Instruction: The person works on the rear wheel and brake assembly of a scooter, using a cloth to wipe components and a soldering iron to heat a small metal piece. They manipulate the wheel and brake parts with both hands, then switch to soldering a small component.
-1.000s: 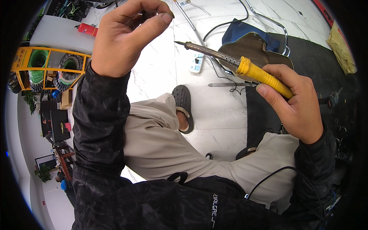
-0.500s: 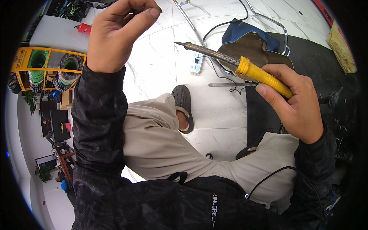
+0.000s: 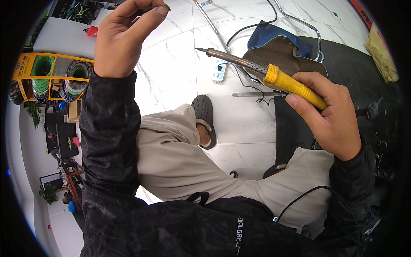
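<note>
In my right hand [image 3: 327, 113] is a soldering iron [image 3: 274, 79], gripped by its yellow handle. Its dark pointed tip faces left and slightly up, in the air over the tiled floor. My left hand [image 3: 124, 38] is raised at the upper left, well apart from the iron's tip. Thumb and index finger there are pressed together in a pinch. Anything between those fingertips is too small or too hidden to name.
On the white tiles lie a power strip [image 3: 218, 71], a flat metal bar [image 3: 257, 94] and dark cables. A blue and brown seat-like piece [image 3: 274, 51] rests beside bent metal tubing [image 3: 214, 28]. A black mat [image 3: 351, 60] spreads at right. Tyres stand in a yellow rack [image 3: 53, 78] at left.
My left hand has shifted slightly left and up, still pinched. My right hand and the soldering iron have hardly moved.
</note>
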Demonstrator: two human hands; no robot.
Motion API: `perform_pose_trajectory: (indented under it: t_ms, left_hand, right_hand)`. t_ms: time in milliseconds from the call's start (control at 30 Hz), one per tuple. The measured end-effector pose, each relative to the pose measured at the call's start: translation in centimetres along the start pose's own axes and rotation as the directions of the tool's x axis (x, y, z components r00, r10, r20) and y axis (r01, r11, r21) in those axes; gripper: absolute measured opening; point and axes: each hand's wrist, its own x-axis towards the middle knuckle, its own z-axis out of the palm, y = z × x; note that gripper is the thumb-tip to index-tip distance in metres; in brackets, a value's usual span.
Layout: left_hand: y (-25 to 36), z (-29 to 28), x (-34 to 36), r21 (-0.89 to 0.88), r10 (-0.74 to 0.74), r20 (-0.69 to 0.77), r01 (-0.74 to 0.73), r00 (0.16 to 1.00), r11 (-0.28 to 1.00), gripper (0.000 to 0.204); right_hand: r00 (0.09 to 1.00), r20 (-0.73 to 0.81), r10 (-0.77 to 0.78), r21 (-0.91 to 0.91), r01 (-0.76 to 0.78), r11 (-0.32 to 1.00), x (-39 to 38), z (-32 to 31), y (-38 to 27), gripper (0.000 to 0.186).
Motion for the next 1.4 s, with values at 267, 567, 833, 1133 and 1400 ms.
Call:
perform_pose_trajectory:
  t_ms: [267,567,833,1133,1400]
  left_hand:
    - [-0.4,-0.3,0.2,-0.056,-0.022,-0.055,0.019,0.998,0.998,0.024]
    - [-1.1,-0.5,0.3,-0.098,-0.071,-0.136,0.058,0.988,0.993,0.025]
    - [-1.6,-0.9,0.4,-0.148,-0.119,-0.196,0.090,0.973,0.985,0.026]
    - [-2.2,-1.2,0.5,-0.191,-0.115,-0.235,0.070,0.965,0.979,0.024]
    - [-2.3,-1.3,0.6,-0.241,-0.145,-0.279,0.077,0.949,0.967,0.024]
  right_hand:
    - [1.000,-0.003,-0.011,-0.016,0.010,1.000,0.0,0.0,0.1,0.032]
    - [1.000,0.019,0.017,-0.013,-0.017,1.000,0.0,-0.2,0.1,0.032]
    - [1.000,0.016,0.008,-0.001,-0.008,1.000,0.0,-0.2,0.1,0.032]
    - [1.000,0.003,0.004,-0.015,-0.004,1.000,-0.1,-0.3,0.1,0.034]
    - [1.000,0.000,0.000,-0.034,0.000,0.999,-0.2,-0.5,0.4,0.033]
